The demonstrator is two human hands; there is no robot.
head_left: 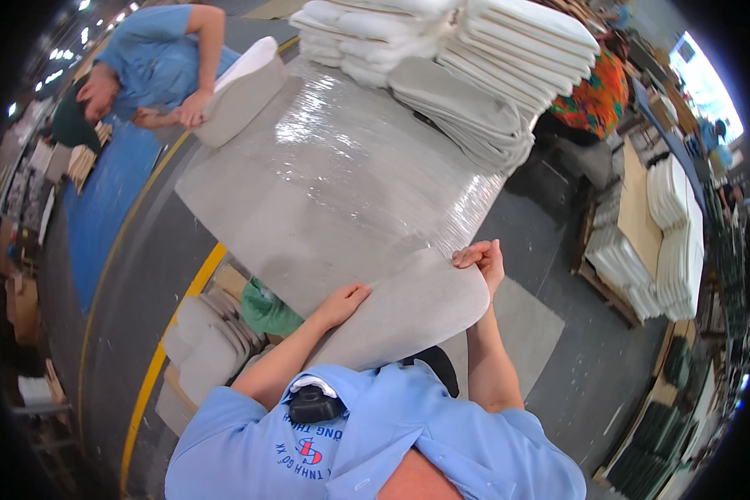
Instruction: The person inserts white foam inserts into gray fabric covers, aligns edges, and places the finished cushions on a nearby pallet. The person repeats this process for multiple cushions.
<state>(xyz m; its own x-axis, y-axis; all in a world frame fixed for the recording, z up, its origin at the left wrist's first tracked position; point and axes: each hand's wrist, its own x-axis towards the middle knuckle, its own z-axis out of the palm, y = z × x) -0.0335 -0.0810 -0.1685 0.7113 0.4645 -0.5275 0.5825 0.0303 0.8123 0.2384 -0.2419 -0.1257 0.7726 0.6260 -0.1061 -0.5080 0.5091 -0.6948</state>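
Observation:
A grey fabric-covered cushion (404, 312) with a rounded end lies tilted between my body and the table. Its far edge rests on the near part of the wrapped tabletop (292, 192). My left hand (342, 306) is closed on the cushion's left edge, fingertips on the fabric. At the rounded right end my right hand (483, 262) pinches the edge between thumb and fingers. The cushion's underside is hidden from view.
White cushions (517, 50) and grey cushions (462, 108) are stacked at the table's far side. Across the far left, a co-worker in blue (154, 58) handles another cushion (246, 92). More grey cushions (204, 342) and a green bag (268, 308) sit left of me; a loaded pallet (633, 242) stands right.

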